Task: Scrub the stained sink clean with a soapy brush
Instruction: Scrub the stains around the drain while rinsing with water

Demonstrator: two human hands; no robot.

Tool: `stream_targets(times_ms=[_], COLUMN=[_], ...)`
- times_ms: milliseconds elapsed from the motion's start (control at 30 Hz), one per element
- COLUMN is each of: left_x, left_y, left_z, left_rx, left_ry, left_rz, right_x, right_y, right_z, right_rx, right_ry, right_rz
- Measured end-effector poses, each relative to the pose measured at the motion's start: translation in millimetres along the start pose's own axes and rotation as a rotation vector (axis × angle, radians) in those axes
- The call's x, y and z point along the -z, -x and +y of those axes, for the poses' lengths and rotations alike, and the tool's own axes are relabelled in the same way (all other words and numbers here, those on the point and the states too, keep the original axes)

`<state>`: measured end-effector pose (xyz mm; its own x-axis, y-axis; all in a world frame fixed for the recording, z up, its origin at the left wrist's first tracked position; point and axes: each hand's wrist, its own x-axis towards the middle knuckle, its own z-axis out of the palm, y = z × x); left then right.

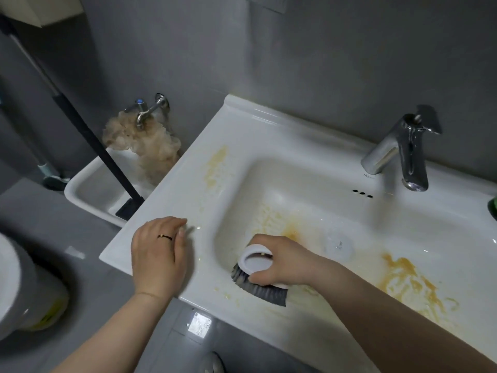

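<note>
We grip scrub brush [259,278] in right hand [279,261], bristles on basin's front wall; left hand [158,254] rests flat on sink [242,122] rim; orange stains [408,281] mostly remain; scrubbing barely begun

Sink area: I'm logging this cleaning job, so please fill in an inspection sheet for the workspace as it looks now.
Surface: white sink, orange-brown stains on its left rim, in the bowl and on the right ledge.
Job's things: brush, bristles on the bowl's near edge; tap, no stream seen.
Clutter: green object at the right edge, mostly cut off.
Hands: right hand grips the brush; left hand rests on the left rim, holding nothing.
Cables: nothing seen.
Surroundings: grey wall; at left a small basin with a wall tap, a dirty cloth and a dark pole.
</note>
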<state>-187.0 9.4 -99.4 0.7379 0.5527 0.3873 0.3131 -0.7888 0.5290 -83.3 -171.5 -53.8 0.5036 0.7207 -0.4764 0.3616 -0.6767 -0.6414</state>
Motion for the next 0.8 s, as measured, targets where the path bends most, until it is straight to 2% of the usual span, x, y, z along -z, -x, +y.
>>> stream_targets(times_ms=[133, 267, 467, 633, 733, 800], left_x=[-0.4, -0.4, -2.1, -2.9, -4.0, -4.5], left_y=[0.5, 0.2, -0.2, -0.7, -1.2, -0.8], left_z=[-2.8, -1.5, -4.4, -5.0, -6.5, -8.1], left_rx=[0.001, -0.030, 0.000, -0.001, -0.002, -0.003], left_ry=[0.004, 0.009, 0.051, 0.037, 0.028, 0.029], left_rz=[0.005, 0.032, 0.078, 0.096, 0.098, 0.100], right_x=[-11.7, -10.5, 3.2, 56.8, 78.1, 77.6], right_y=[-34.3, -47.5, -75.8, -134.1, -153.2, -155.1], right_z=[-24.4, -33.0, -58.1, -60.5, -61.6, -72.5], right_rx=[0.058, 0.082, 0.152, -0.031, -0.128, -0.060], right_ry=[-0.060, -0.003, 0.327, 0.441, 0.349, 0.392], right_rz=[0.088, 0.109, 0.393, 0.539, 0.561, 0.454])
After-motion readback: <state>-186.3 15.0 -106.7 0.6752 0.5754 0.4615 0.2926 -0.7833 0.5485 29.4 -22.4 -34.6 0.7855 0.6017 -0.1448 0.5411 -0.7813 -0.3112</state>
